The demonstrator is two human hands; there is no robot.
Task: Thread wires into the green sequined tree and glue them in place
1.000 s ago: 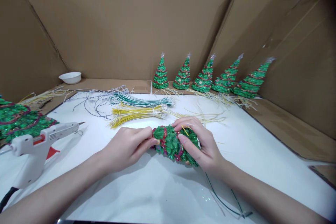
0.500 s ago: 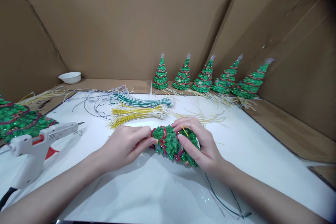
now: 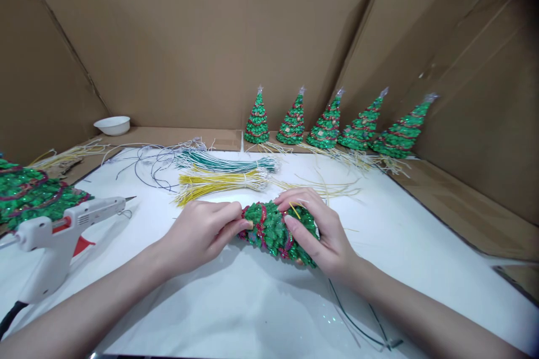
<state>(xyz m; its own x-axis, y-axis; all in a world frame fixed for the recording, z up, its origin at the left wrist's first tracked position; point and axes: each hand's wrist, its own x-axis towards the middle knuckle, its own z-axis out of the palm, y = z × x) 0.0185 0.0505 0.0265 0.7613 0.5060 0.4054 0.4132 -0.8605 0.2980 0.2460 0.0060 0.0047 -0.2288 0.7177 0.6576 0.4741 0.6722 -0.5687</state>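
Note:
A small green Christmas tree point(image 3: 272, 231) with red garlands lies on its side between my hands, low over the white tabletop point(image 3: 236, 303). My left hand point(image 3: 206, 231) pinches its narrow end at the left, which the fingers mostly cover. Around the wide right end, my right hand point(image 3: 318, 227) is closed, with thumb and fingers on the branches. A short yellow wire point(image 3: 294, 210) sticks out by the right fingertips. From below the right wrist a dark green wire point(image 3: 351, 320) trails onto the table.
A white glue gun point(image 3: 63, 235) rests at left beside a larger green tree point(image 3: 36, 196). Yellow wires point(image 3: 221, 181) and green wires point(image 3: 227, 162) lie bundled ahead. Several finished trees point(image 3: 326, 120) stand along the back by the cardboard wall point(image 3: 168, 50). A white bowl point(image 3: 112, 125) sits back left.
Almost nothing differs. Both hands keep the same hold on the tree, and the yellow wire by the right fingertips has shifted very slightly left.

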